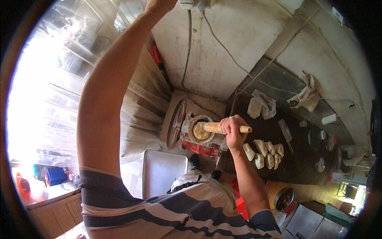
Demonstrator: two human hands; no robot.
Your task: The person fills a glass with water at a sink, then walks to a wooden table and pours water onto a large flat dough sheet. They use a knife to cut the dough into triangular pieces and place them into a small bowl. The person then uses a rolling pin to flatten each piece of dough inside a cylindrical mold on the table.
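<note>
My right hand (pixel 235 131) is closed around a wooden pestle (pixel 212 127), its rounded end against yellowish dough (pixel 201 131) in the round metal mouth of a machine (pixel 191 138). A large pulley wheel (pixel 176 124) stands at the machine's left side. My left hand (pixel 163 4) is raised to the top edge of the view, beside a wall socket or switch box (pixel 186 4) with cables; its fingers are cut off, and contact cannot be told. Several pale dough pieces (pixel 260 148) lie on the dark table (pixel 291 167), to the right of my right hand.
A metal tray (pixel 165 173) is below and left of the machine. Plastic sheeting (pixel 143 113) hangs at the left. A plastic bag (pixel 268 106) and a flat strip or scraper (pixel 285 133) lie on the table. One cable (pixel 220 41) runs down the wall. A round pan (pixel 284 198) sits lower right.
</note>
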